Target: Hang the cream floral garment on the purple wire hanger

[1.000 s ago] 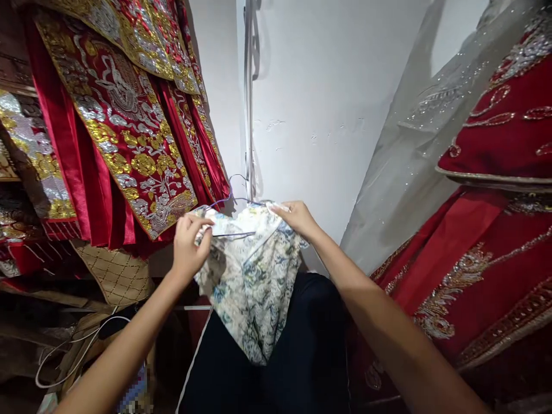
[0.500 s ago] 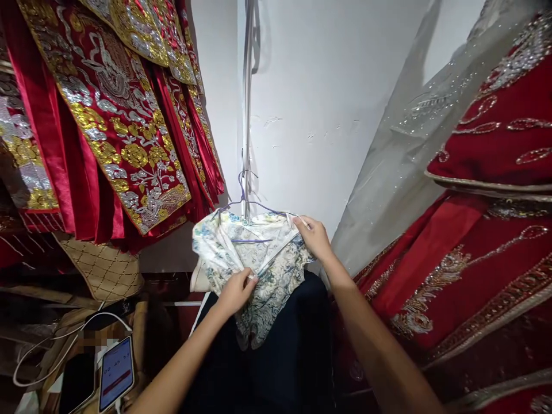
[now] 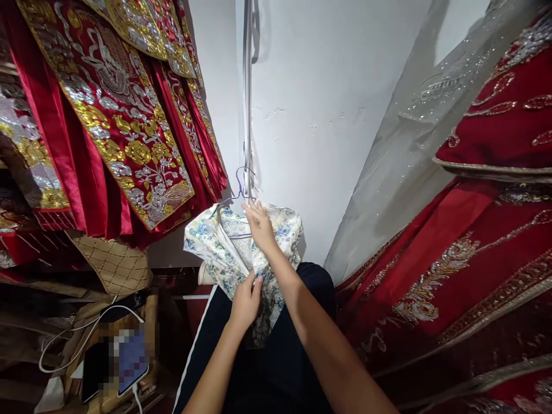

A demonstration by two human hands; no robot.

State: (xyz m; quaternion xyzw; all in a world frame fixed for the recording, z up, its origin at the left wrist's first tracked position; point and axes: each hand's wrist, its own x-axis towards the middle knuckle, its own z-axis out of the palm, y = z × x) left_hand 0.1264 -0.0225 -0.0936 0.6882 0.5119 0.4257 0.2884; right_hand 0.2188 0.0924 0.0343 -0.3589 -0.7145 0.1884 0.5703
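Note:
A cream garment [image 3: 215, 253] with blue and green flowers hangs on a thin blue wire hanger [image 3: 238, 187] before a white wall. My right hand [image 3: 260, 225] lies on the garment's neck just under the hanger's hook, with its fingers pressed on the cloth and wire. Lower down, my left hand [image 3: 245, 299] pinches the front of the same garment. Under the garment lies dark navy cloth [image 3: 267, 368].
Red robes with gold and silver embroidery [image 3: 116, 115] hang at the left. More red embroidered cloth [image 3: 474, 253] and a grey sequined veil [image 3: 405, 167] fill the right. A metal pole [image 3: 247, 98] runs up the wall. A phone on a white cable [image 3: 125, 359] lies at the lower left.
My right hand has slid left from the garment's right shoulder to its neck under the hook. My left hand has dropped from the left shoulder to the garment's front.

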